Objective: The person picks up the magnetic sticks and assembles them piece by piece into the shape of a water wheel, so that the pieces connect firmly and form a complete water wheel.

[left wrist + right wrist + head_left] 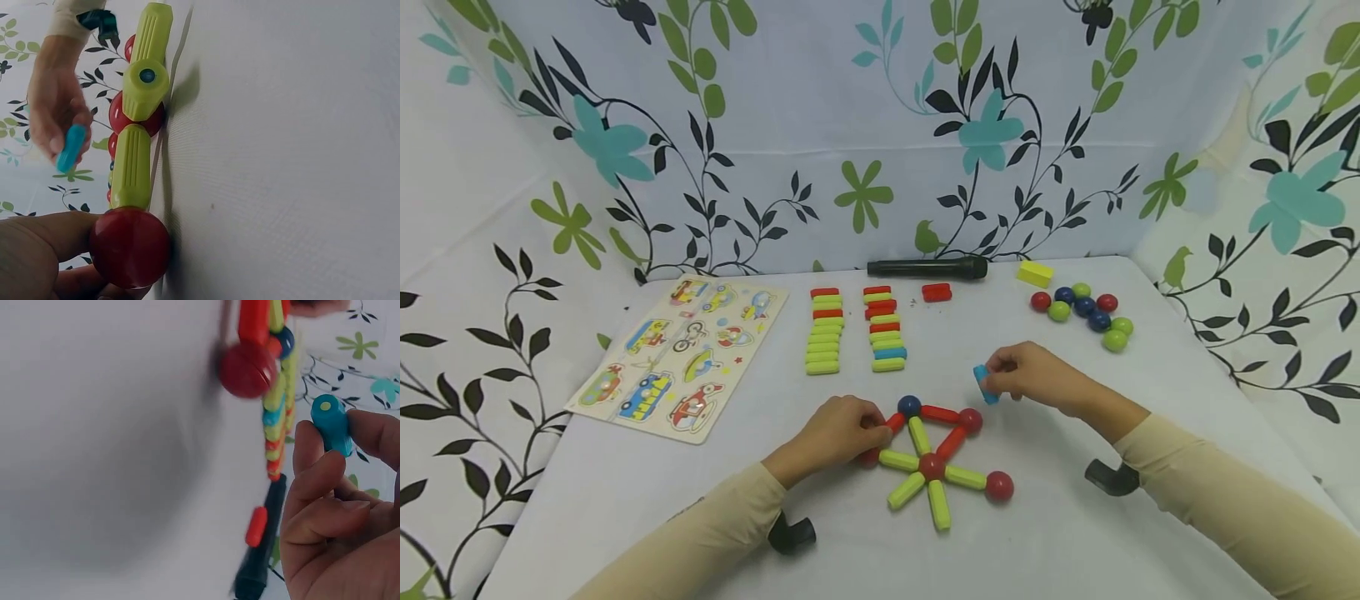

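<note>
Red and lime plastic lies nearest me: a flat figure of sticks and balls (932, 467) on the white counter (1060, 533), one red ball at the middle with spokes running out from it. My left hand (835, 433) rests at its left corner, thumb and fingers closed round a red ball (129, 246) there; the left wrist view shows that grip plainly. My right hand (1037, 377) hovers just past the figure's right side, pinching a short blue stick (985, 384) between thumb and fingertips, clear of the counter.

I judge the risk to be in the joints. If the blue stick comes in crooked or too hard, it could knock the red ball (970, 421) at the top right corner out of line, and the rest might skew. A loosened ball would likely roll away.

How the pieces hold together I cannot tell. My left hand hides most of the corner ball from the head camera, and the right wrist view is blurred. Farther back lie two rows of spare sticks (853, 330), a cluster of loose balls (1086, 312), a picture puzzle board (681, 354) and a black microphone (927, 267).
</note>
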{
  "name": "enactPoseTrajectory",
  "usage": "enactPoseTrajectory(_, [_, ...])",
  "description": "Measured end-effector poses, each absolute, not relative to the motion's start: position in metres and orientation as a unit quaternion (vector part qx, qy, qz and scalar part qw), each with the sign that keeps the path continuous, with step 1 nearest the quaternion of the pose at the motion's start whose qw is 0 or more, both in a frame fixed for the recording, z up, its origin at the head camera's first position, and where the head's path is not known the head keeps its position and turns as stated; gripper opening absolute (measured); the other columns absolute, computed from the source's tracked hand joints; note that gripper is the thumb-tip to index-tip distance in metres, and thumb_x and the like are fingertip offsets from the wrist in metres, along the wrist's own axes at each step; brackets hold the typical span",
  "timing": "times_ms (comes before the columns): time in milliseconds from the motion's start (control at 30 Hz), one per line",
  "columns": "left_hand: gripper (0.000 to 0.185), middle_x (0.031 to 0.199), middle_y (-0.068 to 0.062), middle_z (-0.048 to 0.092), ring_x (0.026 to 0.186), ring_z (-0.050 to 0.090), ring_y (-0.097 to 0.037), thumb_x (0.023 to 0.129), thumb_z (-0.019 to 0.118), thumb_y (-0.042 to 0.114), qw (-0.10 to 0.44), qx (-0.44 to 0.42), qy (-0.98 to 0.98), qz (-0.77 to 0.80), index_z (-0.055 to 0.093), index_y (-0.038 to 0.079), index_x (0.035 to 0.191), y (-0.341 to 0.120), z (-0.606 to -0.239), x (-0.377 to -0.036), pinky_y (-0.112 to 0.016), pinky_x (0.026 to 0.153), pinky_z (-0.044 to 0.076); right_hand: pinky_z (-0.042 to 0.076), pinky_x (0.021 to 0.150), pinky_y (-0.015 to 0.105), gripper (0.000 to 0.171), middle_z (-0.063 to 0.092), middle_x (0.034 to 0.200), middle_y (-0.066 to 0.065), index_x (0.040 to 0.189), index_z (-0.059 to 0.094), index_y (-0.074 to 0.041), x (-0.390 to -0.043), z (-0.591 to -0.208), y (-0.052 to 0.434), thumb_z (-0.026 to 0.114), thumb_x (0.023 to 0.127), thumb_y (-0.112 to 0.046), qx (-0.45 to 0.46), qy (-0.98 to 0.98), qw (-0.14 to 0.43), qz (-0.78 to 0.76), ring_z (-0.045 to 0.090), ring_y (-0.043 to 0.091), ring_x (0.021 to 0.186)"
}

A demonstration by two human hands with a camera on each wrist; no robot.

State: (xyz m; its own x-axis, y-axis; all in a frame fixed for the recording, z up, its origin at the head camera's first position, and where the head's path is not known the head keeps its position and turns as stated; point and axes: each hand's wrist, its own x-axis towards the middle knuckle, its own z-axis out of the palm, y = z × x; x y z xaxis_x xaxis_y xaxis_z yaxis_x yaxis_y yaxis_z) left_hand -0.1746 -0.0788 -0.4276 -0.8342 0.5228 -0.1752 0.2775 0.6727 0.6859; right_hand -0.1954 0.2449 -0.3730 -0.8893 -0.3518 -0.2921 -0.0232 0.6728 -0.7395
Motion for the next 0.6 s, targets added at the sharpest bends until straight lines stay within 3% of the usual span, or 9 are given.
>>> enactPoseTrajectory(367, [0.017, 0.071, 0.008, 0.064, 0.065, 0.058, -0.011, 0.092, 0.072, 0.024, 0.175, 0.223, 0.895, 0.344, 0.076, 0.009, 0.099, -0.079, -0.430, -0.174, -0.027, 0.059, 0.049, 0.045, 0.062, 0.028, 0.018, 0.065, 0.077, 0.002, 0.094, 0.074, -0.007, -0.152, -0.410, 0.242, 0.073, 0.091, -0.025, -0.089, 0.862, 0.262, -0.424, 0.054, 0.018, 0.073])
enactPoseTrajectory(600, [0.018, 0.071, 0.007, 0.064, 0.064, 0.058, -0.011, 0.092, 0.072, 0.024, 0.174, 0.219, 0.897, 0.342, 0.076, 0.009, 0.100, -0.079, -0.429, -0.175, -0.027, 0.058, 0.049, 0.044, 0.065, 0.029, 0.017, 0.064, 0.073, 0.001, 0.090, 0.075, -0.009, -0.146, -0.419, 0.239, 0.075, 0.089, -0.026, -0.092, 0.863, 0.274, -0.414, 0.055, 0.018, 0.074])
